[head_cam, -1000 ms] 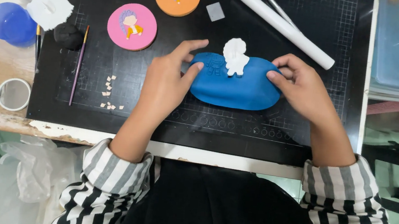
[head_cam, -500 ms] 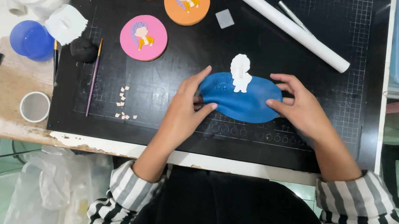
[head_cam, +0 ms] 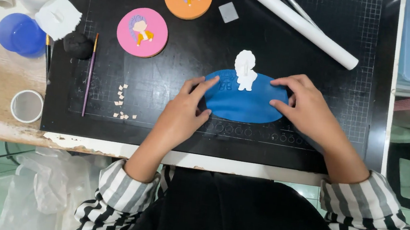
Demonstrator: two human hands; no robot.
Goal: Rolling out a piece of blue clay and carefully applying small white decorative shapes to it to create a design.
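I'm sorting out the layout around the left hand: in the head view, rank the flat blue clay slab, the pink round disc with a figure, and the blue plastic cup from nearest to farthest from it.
1. Flat blue clay slab: touched by the left hand, just right of it.
2. Pink round disc with a figure: up and left on the black mat.
3. Blue plastic cup: far left, off the mat.

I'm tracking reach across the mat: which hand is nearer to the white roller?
Right. The right hand rests on the blue clay slab's right end, just below the white roller's lower end. The left hand holds the slab's left end, farther away.
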